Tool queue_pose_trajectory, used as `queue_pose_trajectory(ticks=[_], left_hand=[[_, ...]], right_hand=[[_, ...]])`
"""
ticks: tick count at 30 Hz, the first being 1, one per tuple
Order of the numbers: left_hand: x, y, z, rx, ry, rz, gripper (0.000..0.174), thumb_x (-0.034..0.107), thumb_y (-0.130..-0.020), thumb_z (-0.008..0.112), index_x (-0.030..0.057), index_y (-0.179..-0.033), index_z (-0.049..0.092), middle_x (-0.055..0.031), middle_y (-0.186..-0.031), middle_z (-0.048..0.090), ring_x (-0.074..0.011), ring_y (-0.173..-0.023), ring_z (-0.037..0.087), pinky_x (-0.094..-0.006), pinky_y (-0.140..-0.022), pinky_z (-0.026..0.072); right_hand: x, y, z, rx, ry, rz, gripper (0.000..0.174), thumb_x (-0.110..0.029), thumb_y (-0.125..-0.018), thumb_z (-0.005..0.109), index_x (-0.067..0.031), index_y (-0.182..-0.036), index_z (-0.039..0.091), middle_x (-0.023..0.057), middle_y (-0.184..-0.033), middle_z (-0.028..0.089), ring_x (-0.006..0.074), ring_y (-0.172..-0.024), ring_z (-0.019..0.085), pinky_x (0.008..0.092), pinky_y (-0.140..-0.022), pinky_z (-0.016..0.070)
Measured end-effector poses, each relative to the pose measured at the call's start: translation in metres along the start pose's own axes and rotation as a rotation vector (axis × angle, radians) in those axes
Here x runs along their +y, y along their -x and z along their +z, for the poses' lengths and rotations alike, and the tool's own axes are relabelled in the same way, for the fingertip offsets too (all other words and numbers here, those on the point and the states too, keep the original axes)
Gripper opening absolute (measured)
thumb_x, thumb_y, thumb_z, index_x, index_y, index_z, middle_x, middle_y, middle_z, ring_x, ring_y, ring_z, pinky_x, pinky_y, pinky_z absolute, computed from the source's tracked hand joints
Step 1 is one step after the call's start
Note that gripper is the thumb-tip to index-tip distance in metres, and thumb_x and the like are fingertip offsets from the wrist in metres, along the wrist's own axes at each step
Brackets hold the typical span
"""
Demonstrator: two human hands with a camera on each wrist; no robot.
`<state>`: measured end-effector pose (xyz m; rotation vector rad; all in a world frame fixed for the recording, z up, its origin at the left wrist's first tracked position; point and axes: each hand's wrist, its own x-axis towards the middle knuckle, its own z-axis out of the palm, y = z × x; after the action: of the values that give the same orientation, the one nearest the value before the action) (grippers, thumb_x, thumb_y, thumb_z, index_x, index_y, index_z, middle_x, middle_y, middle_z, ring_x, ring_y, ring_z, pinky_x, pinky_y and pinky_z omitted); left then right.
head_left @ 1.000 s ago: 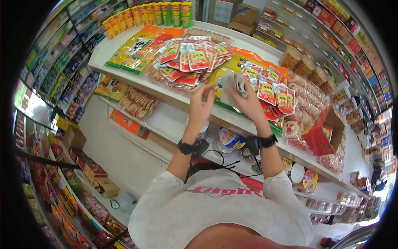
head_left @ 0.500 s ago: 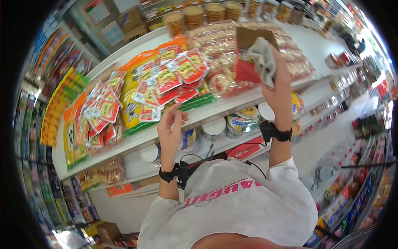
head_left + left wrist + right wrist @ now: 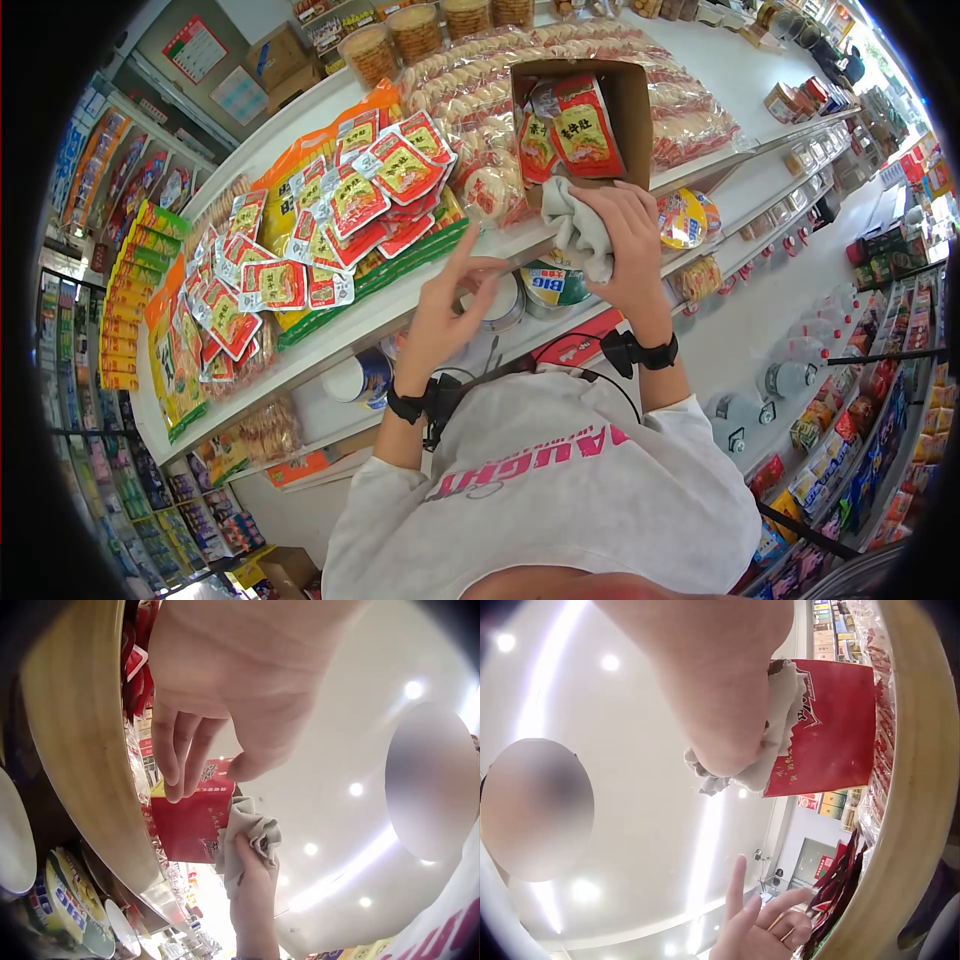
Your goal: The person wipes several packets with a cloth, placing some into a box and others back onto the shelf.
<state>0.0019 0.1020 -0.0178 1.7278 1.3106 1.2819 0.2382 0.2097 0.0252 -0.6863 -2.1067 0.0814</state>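
The right hand's (image 3: 632,250) fingers curl round a crumpled grey cloth (image 3: 580,226), which lies against the palm side, at the near edge of the open red box (image 3: 632,120) holding red snack packets (image 3: 585,125). The left hand's (image 3: 445,310) fingers are loosely spread, holding nothing, near the shelf edge (image 3: 350,328) and the pile of red-and-white sachets (image 3: 355,200).

White shelf unit (image 3: 300,378), grey cabinet door (image 3: 190,60) behind, bright ceiling strip light (image 3: 341,874), pale floor (image 3: 790,290).
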Motion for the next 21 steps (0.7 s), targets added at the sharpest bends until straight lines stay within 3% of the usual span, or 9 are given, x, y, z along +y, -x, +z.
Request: queue_pose_trajectory(ticks=[3,6,10,13,17,20,21], left_hand=[[0.005,-0.007,0.008,-0.110,-0.058,0.060,0.072,0.004,-0.097,0.059,0.0086,-0.160,0.024,-0.0115,-0.118,0.072,-0.0151,-0.081,0.067,-0.0294,-0.079,0.0537],[0.013,-0.021,0.017,-0.161,-0.070,0.100,0.073,0.003,-0.095,0.060,0.0109,-0.160,0.025,-0.0129,-0.121,0.070,-0.0178,-0.080,0.068,-0.0307,-0.078,0.0546],[0.011,-0.035,0.024,-0.128,-0.097,0.006,0.073,0.003,-0.094,0.060,0.0151,-0.159,0.029,-0.0147,-0.124,0.067,-0.0200,-0.082,0.069,-0.0312,-0.076,0.0561],[0.011,-0.039,0.028,-0.071,-0.129,0.027,0.070,0.002,-0.094,0.059,0.0167,-0.158,0.033,-0.0151,-0.122,0.067,-0.0209,-0.083,0.069,-0.0312,-0.075,0.0566],[0.012,-0.036,0.035,0.018,-0.123,0.048,0.065,0.003,-0.094,0.058,0.0156,-0.154,0.038,-0.0152,-0.115,0.068,-0.0217,-0.083,0.069,-0.0316,-0.074,0.0567],[0.014,-0.032,0.034,-0.016,-0.123,-0.011,0.064,0.004,-0.093,0.058,0.0156,-0.153,0.040,-0.0146,-0.112,0.069,-0.0220,-0.084,0.069,-0.0325,-0.074,0.0567],[0.013,-0.030,0.034,-0.030,-0.122,-0.019,0.064,0.004,-0.093,0.059,0.0160,-0.153,0.040,-0.0143,-0.112,0.069,-0.0221,-0.084,0.069,-0.0328,-0.074,0.0566]], right_hand=[[-0.001,0.004,0.002,-0.026,-0.047,0.011,0.062,-0.012,-0.061,0.074,-0.0031,-0.121,0.062,0.0139,-0.110,0.067,0.0334,-0.103,0.062,0.0469,-0.101,0.0429],[-0.003,0.001,0.011,0.090,-0.008,-0.006,0.063,-0.013,-0.060,0.073,-0.0015,-0.121,0.062,0.0154,-0.109,0.067,0.0357,-0.102,0.062,0.0468,-0.101,0.0426],[-0.003,0.000,0.016,0.036,0.005,0.111,0.061,-0.007,-0.065,0.071,-0.0013,-0.124,0.061,0.0169,-0.118,0.065,0.0382,-0.108,0.060,0.0458,-0.102,0.0422],[-0.010,-0.012,0.012,-0.003,-0.038,0.217,0.054,-0.003,-0.071,0.071,-0.0023,-0.124,0.062,0.0190,-0.136,0.057,0.0394,-0.121,0.055,0.0471,-0.105,0.0407],[-0.012,-0.030,0.004,-0.031,0.033,0.199,0.045,-0.005,-0.077,0.072,-0.0044,-0.122,0.066,0.0271,-0.153,0.037,0.0457,-0.137,0.040,0.0474,-0.112,0.0368],[-0.001,-0.040,0.012,-0.010,0.138,0.205,0.042,-0.008,-0.079,0.072,-0.0034,-0.120,0.067,0.0295,-0.152,0.036,0.0491,-0.138,0.038,0.0487,-0.113,0.0352],[0.002,-0.042,0.013,-0.076,0.084,0.292,0.041,-0.008,-0.080,0.071,-0.0031,-0.120,0.067,0.0289,-0.147,0.042,0.0485,-0.134,0.041,0.0483,-0.109,0.0375]])
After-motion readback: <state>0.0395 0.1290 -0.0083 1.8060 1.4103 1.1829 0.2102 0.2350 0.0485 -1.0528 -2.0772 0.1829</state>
